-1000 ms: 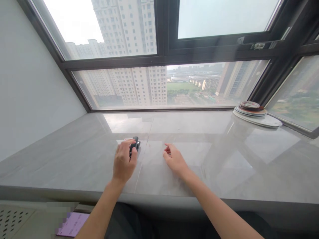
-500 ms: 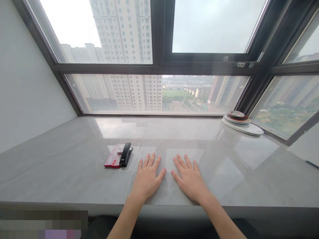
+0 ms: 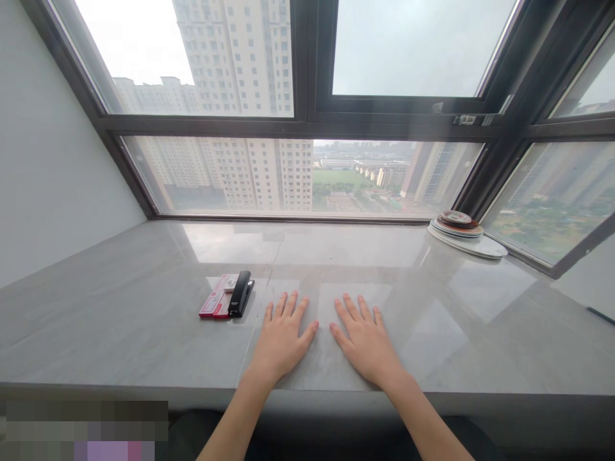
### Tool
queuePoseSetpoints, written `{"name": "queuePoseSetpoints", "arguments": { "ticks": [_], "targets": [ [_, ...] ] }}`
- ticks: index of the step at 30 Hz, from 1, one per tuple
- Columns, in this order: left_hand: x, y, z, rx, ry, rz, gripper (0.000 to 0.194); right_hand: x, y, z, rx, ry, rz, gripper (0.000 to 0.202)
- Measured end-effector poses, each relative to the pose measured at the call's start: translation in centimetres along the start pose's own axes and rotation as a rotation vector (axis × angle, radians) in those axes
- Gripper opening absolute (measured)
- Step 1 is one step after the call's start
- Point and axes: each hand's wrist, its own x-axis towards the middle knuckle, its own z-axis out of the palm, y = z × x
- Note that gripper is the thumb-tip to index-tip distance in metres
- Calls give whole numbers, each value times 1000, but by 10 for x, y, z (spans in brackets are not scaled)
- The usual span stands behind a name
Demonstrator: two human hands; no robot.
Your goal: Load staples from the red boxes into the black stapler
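Observation:
My left hand (image 3: 282, 337) lies flat, palm down, on the grey marbled sill (image 3: 144, 307), its fingers spread. Beside it, palm down too, my right hand (image 3: 364, 339) rests with fingers apart. Neither holds anything, and a narrow gap separates the thumbs. To the left of my left hand, and not touched by it, is a black stapler (image 3: 239, 294). Small red-and-white boxes (image 3: 216, 301) lie close against the stapler's left side; a smaller one sits on top of them, partly behind the stapler.
A stack of plates (image 3: 459, 228) stands in the back right corner by the window frame (image 3: 298, 128). At the far right edge lies a thin dark stick-like object (image 3: 600, 315). A white wall (image 3: 57, 179) bounds the left side. The sill's front edge runs beneath my wrists.
The whole view has shifted slightly upward in the picture. Both hands, the stapler and the boxes keep their places on the sill.

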Motion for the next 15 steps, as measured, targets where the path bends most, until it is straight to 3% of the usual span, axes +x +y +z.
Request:
{"name": "queuePoseSetpoints", "arguments": {
  "ticks": [15],
  "targets": [
    [1, -2, 2, 1, 10, 6, 62, -1, -1, -3, 10, -6, 0, 66]
  ]
}}
